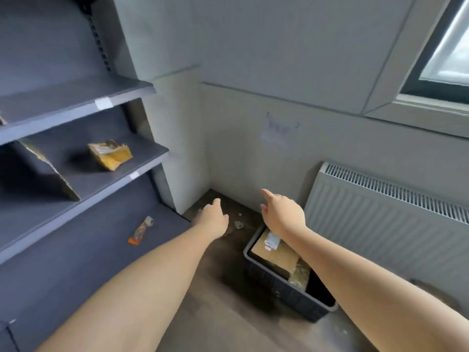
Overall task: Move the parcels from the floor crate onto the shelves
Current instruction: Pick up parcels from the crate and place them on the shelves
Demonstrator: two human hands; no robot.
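A dark plastic floor crate (276, 285) stands by the wall and holds a brown cardboard parcel (275, 256) with a white label, plus a crumpled yellowish parcel beside it. My right hand (283, 212) hovers above the crate's far end, fingers straight and empty. To the left of the crate, my left hand (214, 217) is stretched forward over the floor, holding nothing. The dark shelves (83, 100) stand at the left. A yellow padded parcel (110, 153) lies on the middle shelf, and a small orange and grey packet (140, 231) lies on the lowest shelf.
A dark flat parcel (38, 174) leans on the middle shelf at the left. A white radiator (385, 217) is fixed to the wall right of the crate. Small scraps lie on the wooden floor (215, 313) near the corner. A window is at the upper right.
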